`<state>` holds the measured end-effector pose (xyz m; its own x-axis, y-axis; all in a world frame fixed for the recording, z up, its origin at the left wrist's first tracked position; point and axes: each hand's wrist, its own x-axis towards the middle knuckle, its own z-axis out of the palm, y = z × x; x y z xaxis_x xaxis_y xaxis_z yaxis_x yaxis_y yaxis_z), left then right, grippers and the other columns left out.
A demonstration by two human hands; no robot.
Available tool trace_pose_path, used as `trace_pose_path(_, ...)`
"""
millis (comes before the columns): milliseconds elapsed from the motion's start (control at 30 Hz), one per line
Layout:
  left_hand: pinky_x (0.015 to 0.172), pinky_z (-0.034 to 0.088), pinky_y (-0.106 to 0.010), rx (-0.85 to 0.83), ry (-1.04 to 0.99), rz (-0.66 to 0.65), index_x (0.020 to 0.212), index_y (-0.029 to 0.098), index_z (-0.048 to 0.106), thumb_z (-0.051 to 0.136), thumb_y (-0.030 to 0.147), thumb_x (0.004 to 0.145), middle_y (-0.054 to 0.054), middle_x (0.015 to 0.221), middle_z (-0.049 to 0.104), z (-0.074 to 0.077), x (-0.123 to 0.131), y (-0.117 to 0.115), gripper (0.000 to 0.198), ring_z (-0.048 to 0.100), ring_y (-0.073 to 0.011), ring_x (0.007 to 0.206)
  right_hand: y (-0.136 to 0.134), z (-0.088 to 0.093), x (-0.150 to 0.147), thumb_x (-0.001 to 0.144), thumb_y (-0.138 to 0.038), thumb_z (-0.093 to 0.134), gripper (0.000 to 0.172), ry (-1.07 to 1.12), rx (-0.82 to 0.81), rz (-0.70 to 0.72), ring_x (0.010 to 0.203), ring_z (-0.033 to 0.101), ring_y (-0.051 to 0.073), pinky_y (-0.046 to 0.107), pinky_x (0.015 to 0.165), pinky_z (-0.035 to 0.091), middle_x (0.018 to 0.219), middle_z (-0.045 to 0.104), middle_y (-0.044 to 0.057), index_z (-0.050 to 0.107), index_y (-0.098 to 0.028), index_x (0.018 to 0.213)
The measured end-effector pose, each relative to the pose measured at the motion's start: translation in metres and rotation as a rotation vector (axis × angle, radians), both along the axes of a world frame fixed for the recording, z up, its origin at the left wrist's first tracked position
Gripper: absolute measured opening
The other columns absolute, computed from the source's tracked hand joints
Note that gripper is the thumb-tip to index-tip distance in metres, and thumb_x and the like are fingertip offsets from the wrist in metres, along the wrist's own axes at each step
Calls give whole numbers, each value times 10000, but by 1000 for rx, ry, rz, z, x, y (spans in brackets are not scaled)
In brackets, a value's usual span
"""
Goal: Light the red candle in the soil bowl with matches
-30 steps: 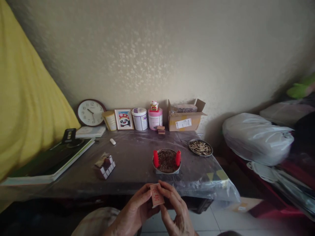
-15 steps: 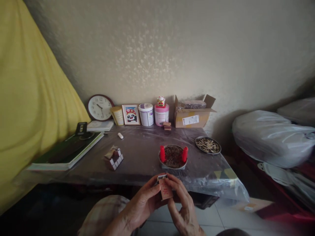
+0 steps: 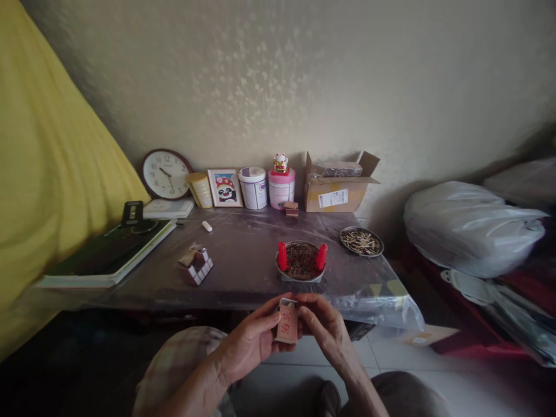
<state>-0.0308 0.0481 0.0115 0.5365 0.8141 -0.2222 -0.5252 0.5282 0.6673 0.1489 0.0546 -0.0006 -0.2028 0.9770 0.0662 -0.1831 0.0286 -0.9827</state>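
Plastic-covered table [image 3: 243, 272]; flat cardboard matchbox [image 3: 287, 323]

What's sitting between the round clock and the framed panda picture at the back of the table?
A small yellow cylindrical jar, between the round white-faced clock and the framed panda picture, in the head view.

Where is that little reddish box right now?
In the head view the little box sits low and centre, held between the left hand and the right hand, just this side of the candle dish on the table.
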Motion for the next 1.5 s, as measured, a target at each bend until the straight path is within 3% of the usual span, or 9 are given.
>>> trace_pose_path(133, 769, 477, -352, 9, 7, -80, 1311, 223, 525, 505, 211, 908, -123, 1044, 714, -2, 0, -4, 404, 671, -218, 932, 1, -1, -4, 792, -479, 690, 315, 13, -54, -29, 467, 542, 70, 194, 458, 495, 635, 583, -44, 606, -176, 820)
trace_pose_path(333, 714, 466, -318, -8, 4, -105, 1314, 206, 509, 519, 233, 903, -132, 995, 715, -2, 1, -4, 412, 678, -205, 866, 3, -1, 2, 782, -529, 672, 362, -63, -77, -62, 597, 612, 123, 259, 573, 565, 707, 631, -5, 586, -177, 789)
trace_pose_path(400, 705, 462, -311, -17, 12, -97, 1311, 202, 505, 510, 232, 906, -131, 983, 716, -3, 1, -3, 406, 679, -199, 850, 4, -1, 5, 850, -479, 611, 297, -202, 49, -79, 634, 623, 141, 275, 597, 563, 736, 645, 14, 602, -183, 831)
trace_pose_path(533, 659, 448, -290, -41, 42, -89, 1279, 188, 519, 499, 248, 904, -139, 965, 724, -5, 1, -2, 380, 681, -192, 795, 5, 3, 13, 919, -303, 544, 165, -552, 478, -124, 775, 635, 158, 283, 710, 535, 862, 652, 49, 658, -200, 862)
trace_pose_path(633, 616, 435, -281, -47, 82, -87, 1240, 169, 539, 488, 258, 893, -144, 931, 731, -8, 1, -1, 361, 677, -191, 746, 3, 9, 16, 931, -236, 516, 182, -735, 609, -58, 784, 633, 154, 266, 708, 523, 879, 638, 55, 694, -210, 905)
trace_pose_path(800, 538, 404, -263, -59, 169, -105, 1185, 141, 574, 474, 266, 872, -109, 834, 717, -11, 2, -1, 351, 646, -177, 673, -4, 16, 15, 907, -156, 527, 176, -883, 522, 59, 777, 626, 153, 256, 698, 513, 888, 621, 50, 695, -207, 910)
trace_pose_path(1067, 525, 384, -258, -44, 221, -169, 1138, 146, 592, 474, 278, 852, -98, 805, 703, -10, 2, -2, 337, 626, -167, 637, -6, 18, 15, 846, -93, 560, 132, -860, 428, 101, 702, 602, 121, 230, 659, 491, 828, 590, 5, 614, -194, 781)
trace_pose_path(1333, 543, 377, -261, -73, 238, -164, 1270, 185, 503, 507, 266, 821, -74, 776, 699, -1, 4, -2, 456, 623, -165, 618, -8, 21, 12, 838, -96, 533, 130, -856, 520, 64, 686, 584, 121, 231, 639, 491, 826, 578, 13, 564, -195, 760)
trace_pose_path(1500, 551, 386, -266, -63, 232, -152, 1292, 201, 491, 506, 279, 823, -77, 799, 703, -7, 1, -1, 476, 637, -181, 651, -7, 17, 17, 825, -67, 516, 136, -937, 509, 39, 663, 584, 125, 235, 630, 477, 782, 595, 12, 555, -191, 784)
